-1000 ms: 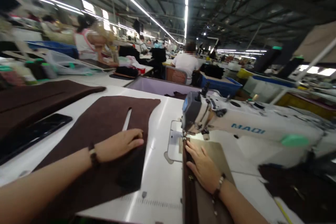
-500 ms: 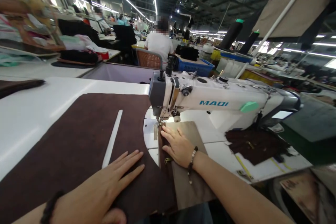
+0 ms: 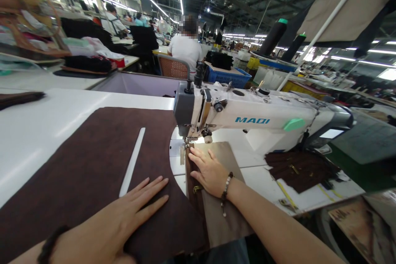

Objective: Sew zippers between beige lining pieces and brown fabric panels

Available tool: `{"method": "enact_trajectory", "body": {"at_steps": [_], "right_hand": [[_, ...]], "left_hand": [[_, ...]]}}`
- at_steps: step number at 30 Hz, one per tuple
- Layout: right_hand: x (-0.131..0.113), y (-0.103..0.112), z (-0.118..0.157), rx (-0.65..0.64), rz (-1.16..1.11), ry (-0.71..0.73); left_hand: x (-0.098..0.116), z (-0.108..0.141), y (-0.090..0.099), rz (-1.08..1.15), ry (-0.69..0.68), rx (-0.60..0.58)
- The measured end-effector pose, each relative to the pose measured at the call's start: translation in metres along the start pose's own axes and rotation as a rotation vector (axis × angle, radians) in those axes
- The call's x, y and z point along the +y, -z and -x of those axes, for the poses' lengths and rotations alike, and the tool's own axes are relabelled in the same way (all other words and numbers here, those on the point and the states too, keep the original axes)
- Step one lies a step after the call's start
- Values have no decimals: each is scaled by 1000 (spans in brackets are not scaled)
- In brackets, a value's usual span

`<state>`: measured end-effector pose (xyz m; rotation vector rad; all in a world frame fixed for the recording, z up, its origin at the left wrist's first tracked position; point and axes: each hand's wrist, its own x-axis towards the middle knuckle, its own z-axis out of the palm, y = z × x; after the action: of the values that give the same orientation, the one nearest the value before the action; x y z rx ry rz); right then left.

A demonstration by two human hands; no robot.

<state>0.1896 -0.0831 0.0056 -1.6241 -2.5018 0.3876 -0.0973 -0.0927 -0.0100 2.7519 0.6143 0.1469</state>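
Note:
My left hand (image 3: 133, 214) lies flat on a large brown fabric panel (image 3: 86, 161), fingers stretched towards the machine. Just beyond its fingertips, a long narrow white shape (image 3: 132, 163) shows in the panel; I cannot tell whether it is a slot or a strip. My right hand (image 3: 209, 172) rests with spread fingers on a beige fabric piece (image 3: 225, 218) and the brown zipper strip (image 3: 192, 173) along its edge. A brass-coloured zipper pull (image 3: 196, 189) sits below the right thumb. The strip's far end is under the presser foot (image 3: 187, 142) of a white sewing machine (image 3: 253, 113).
Brown pieces with zipper pulls (image 3: 301, 169) lie right of the machine, near a yellow tape measure (image 3: 287, 194). Dark folded fabric (image 3: 20, 99) is at the table's left. Behind the machine are a blue crate (image 3: 229, 75) and a seated person in a white shirt (image 3: 185, 51).
The view has shifted slightly, and less of my left thumb shows at the bottom edge. Both hands and the fabric keep practically the same places beside the machine.

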Motion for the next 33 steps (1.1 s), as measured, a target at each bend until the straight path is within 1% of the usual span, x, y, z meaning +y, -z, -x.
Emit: {"method": "enact_trajectory", "body": {"at_steps": [4, 6, 10, 13, 16, 20, 22, 24, 27, 30, 33], "right_hand": [[0, -1, 0, 3, -4, 5], [1, -1, 0, 4, -10, 5], [1, -1, 0, -1, -13, 4], [1, 0, -1, -11, -6, -2], [2, -1, -1, -23, 11, -3], [6, -3, 0, -53, 22, 40], [8, -4, 1, -28, 2, 53], [8, -6, 1, 23, -28, 59], [6, -9, 2, 100, -59, 65], [4, -13, 3, 126, -45, 79], [9, -17, 1, 150, 21, 106]], "left_hand": [[9, 1, 3, 101, 26, 41], [10, 0, 4, 89, 38, 30], [5, -4, 8, -10, 45, -11], [1, -9, 18, 33, 54, -9], [-1, -23, 34, 149, 81, 9], [-1, -55, 50, 266, 119, 17], [-2, -69, 54, 299, 111, 17], [-4, -80, 57, 325, 109, 26], [-7, -90, 59, 363, 126, 5], [-8, -97, 62, 387, 141, -29], [-2, -95, 68, 399, 143, -40]]}}
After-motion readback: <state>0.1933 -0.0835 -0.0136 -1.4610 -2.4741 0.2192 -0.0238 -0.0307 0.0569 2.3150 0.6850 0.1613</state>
